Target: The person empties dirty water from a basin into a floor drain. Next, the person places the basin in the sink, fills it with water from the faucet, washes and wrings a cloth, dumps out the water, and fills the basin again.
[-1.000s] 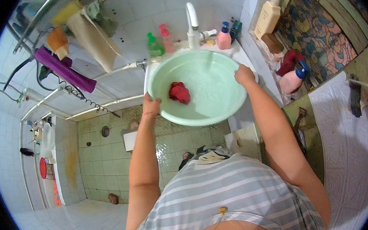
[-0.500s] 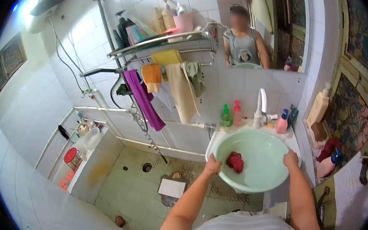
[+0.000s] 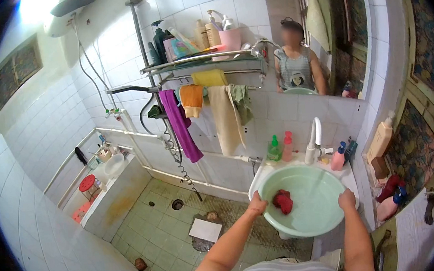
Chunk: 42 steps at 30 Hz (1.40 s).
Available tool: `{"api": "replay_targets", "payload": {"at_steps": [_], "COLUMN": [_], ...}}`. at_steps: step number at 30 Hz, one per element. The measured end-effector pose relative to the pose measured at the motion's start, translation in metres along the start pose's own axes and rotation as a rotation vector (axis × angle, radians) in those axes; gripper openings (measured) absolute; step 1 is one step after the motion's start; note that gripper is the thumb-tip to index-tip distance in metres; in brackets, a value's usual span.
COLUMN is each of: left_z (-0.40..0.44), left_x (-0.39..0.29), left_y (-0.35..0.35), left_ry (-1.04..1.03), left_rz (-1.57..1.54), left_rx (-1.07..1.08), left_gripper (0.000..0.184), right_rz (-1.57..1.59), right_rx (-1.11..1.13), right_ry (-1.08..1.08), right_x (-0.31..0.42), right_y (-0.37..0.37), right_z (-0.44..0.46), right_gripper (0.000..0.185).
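A pale green plastic basin (image 3: 323,221) rests over the white washbasin (image 3: 354,185). Inside it, toward the left, lies a crumpled dark red cloth (image 3: 283,202). My left hand (image 3: 257,203) is closed around the left rim of the basin. On the opposite rim, my right hand (image 3: 346,199) grips in the same way. Just behind the basin stands a white faucet (image 3: 315,145), its spout curving over the far rim. Whether water lies in the basin is hard to tell.
Behind the basin stand a green bottle (image 3: 274,150), a pink bottle (image 3: 287,147) and a pink pump bottle (image 3: 338,157). Towels, one a purple towel (image 3: 181,128), hang under a shelf (image 3: 205,59) of toiletries. A mirror (image 3: 317,39) is on the wall; a floor drain (image 3: 177,204) is at left.
The whole view has shifted, so everything sits a little lower and further right. Both hands keep their hold on the basin rim, and the red cloth stays in the same part of it.
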<state>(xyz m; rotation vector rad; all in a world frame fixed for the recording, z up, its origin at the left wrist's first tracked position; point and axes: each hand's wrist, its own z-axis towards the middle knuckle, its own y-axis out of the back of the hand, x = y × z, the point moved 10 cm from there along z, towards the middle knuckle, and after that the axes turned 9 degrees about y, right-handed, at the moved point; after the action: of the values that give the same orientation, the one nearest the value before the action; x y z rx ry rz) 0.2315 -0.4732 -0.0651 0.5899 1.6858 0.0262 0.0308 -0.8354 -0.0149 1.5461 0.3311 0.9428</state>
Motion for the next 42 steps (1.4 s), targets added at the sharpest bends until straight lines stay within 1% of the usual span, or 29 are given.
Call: {"api": "replay_targets", "payload": {"at_steps": [3, 4, 5, 6, 7, 8, 9, 10, 11, 12, 13, 14, 15, 16, 19, 22, 25, 28, 30, 34, 37, 40, 42], "left_z": [-0.009, 0.008, 0.013, 0.038, 0.051, 0.052, 0.064, 0.047, 0.052, 0.027, 0.021, 0.022, 0.019, 0.008, 0.005, 0.003, 0.009, 0.004, 0.004, 0.01, 0.004, 0.005, 0.008], "left_x": [-0.007, 0.008, 0.017, 0.053, 0.064, 0.066, 0.078, 0.065, 0.066, 0.036, 0.028, 0.027, 0.028, 0.013, 0.005, 0.006, 0.01, 0.011, 0.012, 0.011, 0.011, 0.011, 0.015], "left_y": [0.004, -0.001, -0.004, -0.011, -0.014, -0.02, -0.023, -0.016, -0.019, -0.011, -0.009, -0.008, -0.011, -0.01, -0.009, -0.008, -0.008, -0.008, -0.009, -0.007, -0.008, -0.008, -0.007], "left_ry": [0.056, -0.001, 0.006, 0.063, 0.033, 0.034, 0.011, 0.083, 0.049, 0.094, 0.098, 0.089, 0.1, 0.111, 0.07, 0.133, 0.077, 0.146, 0.131, 0.034, 0.08, 0.062, 0.074], "left_rz": [0.072, 0.116, 0.059, 0.093, 0.158, -0.024, -0.03, -0.055, -0.08, -0.016, -0.059, -0.099, -0.148, -0.199, -0.203, -0.207, -0.161, -0.278, -0.273, -0.236, -0.288, -0.339, -0.278], "left_rx": [0.005, 0.003, 0.011, 0.018, 0.019, 0.099, 0.145, 0.101, 0.13, 0.133, 0.13, 0.107, 0.133, 0.153, 0.163, 0.154, 0.141, 0.149, 0.152, 0.144, 0.157, 0.148, 0.13], "left_gripper": [0.055, 0.056, 0.06, 0.067, 0.073, 0.074, 0.074, 0.073, 0.072, 0.072, 0.072, 0.068, 0.066, 0.064, 0.062, 0.062, 0.062, 0.064, 0.063, 0.056, 0.057, 0.057, 0.059], "right_rz": [0.038, 0.05, 0.064, 0.071, 0.038, -0.031, -0.025, 0.0, -0.009, 0.013, -0.005, -0.007, -0.007, 0.0, 0.021, 0.025, 0.022, 0.041, 0.056, 0.006, 0.002, 0.007, 0.014], "right_rx": [-0.04, -0.023, -0.01, 0.001, -0.033, 0.001, 0.084, 0.065, 0.055, 0.083, 0.089, 0.093, 0.098, 0.101, 0.119, 0.118, 0.081, 0.076, 0.068, 0.106, 0.105, 0.092, 0.097], "right_ry": [-0.025, -0.044, -0.067, -0.047, -0.045, -0.058, -0.091, -0.105, -0.074, -0.112, -0.14, -0.115, -0.084, -0.101, -0.124, -0.117, -0.113, -0.136, -0.144, -0.132, -0.142, -0.152, -0.157], "right_x": [-0.019, -0.02, -0.017, -0.013, -0.018, -0.024, -0.011, -0.012, -0.007, -0.011, -0.018, -0.017, -0.015, -0.015, -0.006, -0.001, -0.005, -0.005, -0.006, -0.002, -0.002, -0.002, -0.002], "right_y": [-0.017, -0.017, -0.014, -0.011, -0.015, -0.025, -0.012, -0.01, -0.006, -0.011, -0.019, -0.019, -0.019, -0.016, -0.007, -0.002, -0.002, 0.0, -0.001, 0.0, -0.001, 0.001, 0.001], "right_z": [0.012, 0.01, 0.007, 0.005, 0.009, 0.015, 0.005, 0.004, 0.001, 0.003, 0.007, 0.008, 0.009, 0.008, 0.0, -0.003, -0.002, -0.003, -0.002, -0.002, -0.003, -0.004, -0.004], "right_gripper": [0.023, 0.024, 0.024, 0.025, 0.026, 0.025, 0.025, 0.026, 0.028, 0.028, 0.028, 0.028, 0.029, 0.029, 0.028, 0.026, 0.024, 0.025, 0.031, 0.027, 0.027, 0.027, 0.027]}}
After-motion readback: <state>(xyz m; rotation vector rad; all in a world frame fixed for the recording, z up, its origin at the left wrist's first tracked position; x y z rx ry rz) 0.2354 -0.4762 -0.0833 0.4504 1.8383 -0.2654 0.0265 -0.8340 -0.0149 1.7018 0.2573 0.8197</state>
